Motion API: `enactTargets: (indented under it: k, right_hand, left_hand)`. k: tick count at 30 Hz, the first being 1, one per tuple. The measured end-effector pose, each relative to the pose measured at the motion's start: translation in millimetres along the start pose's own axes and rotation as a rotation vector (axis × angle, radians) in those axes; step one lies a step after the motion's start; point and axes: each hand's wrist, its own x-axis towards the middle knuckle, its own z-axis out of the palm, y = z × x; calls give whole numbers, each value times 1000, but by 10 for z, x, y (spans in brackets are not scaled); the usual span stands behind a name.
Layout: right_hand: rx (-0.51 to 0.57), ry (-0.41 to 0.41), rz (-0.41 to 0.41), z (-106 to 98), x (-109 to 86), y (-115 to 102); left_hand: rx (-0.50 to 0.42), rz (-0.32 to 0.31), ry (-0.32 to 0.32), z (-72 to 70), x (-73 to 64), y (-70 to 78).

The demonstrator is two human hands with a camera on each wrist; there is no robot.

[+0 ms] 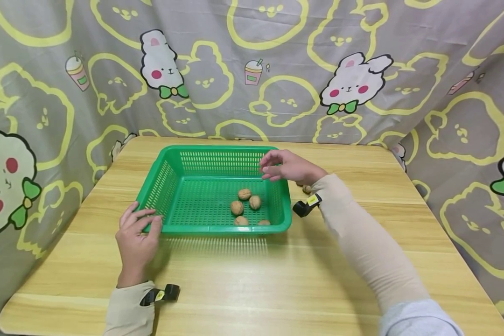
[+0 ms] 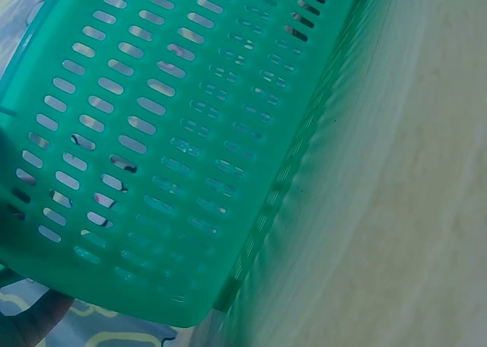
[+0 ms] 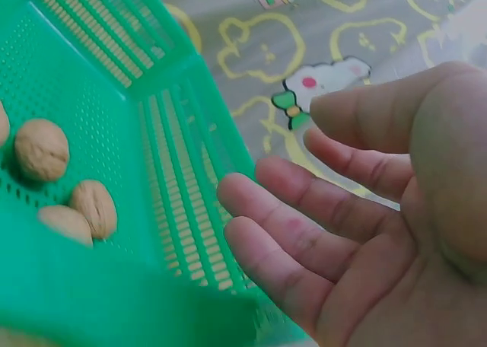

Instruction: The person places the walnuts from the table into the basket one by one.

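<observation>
Walnuts [image 1: 244, 194] lie on the slotted floor of a green basket [image 1: 280, 228], toward its right end; we count five in the head view, the nearest two partly hidden by the near wall. Outside the basket's right side we make out further walnuts, mostly covered by the right hand [image 1: 291, 167] and wrist. This hand is poised over the right rim, its fingers loosely bent, the thumb well apart from them, and the right-wrist view shows its palm holding nothing. The left hand [image 1: 138, 238] grips the rim at the near left corner; in the left-wrist view only dark parts of its digits enter at the edge, and the basket's outer wall conceals the contents. Both stand over a wood-grain table [image 1: 235, 280], its near edge cut off. On the wrist cameras [image 1: 305, 206] we note yellow labels [image 1: 312, 200] whose marks are too small to read. Behind hangs a grey curtain [image 1: 218, 28] printed with rabbits, yellow outlines and drink cups.
</observation>
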Motion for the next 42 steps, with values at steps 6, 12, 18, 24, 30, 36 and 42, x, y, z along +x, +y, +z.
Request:
enactTargets:
  k: [6, 12, 18, 24, 30, 36, 42]
  right_hand:
    - [43, 94, -1, -185, -78, 114]
    - [85, 212, 15, -361, -133, 233]
    - [127, 327, 71, -536, -173, 442]
    - [201, 397, 85, -660, -235, 686]
    - [199, 496, 96, -718, -287, 904]
    - [101, 679, 132, -790, -313, 1100]
    - [-123, 837, 183, -780, -308, 1194]
  left_hand:
    - [13, -3, -32, -19, -12, -8]
    - [-1, 2, 0, -13, -1, 1]
    - [0, 1, 2, -20, -2, 4]
    - [-11, -7, -5, -19, -4, 1]
    - [-11, -7, -4, -13, 0, 23]
    - [-15, -15, -5, -1, -1, 21]
    - [-4, -13, -6, -9, 2, 8]
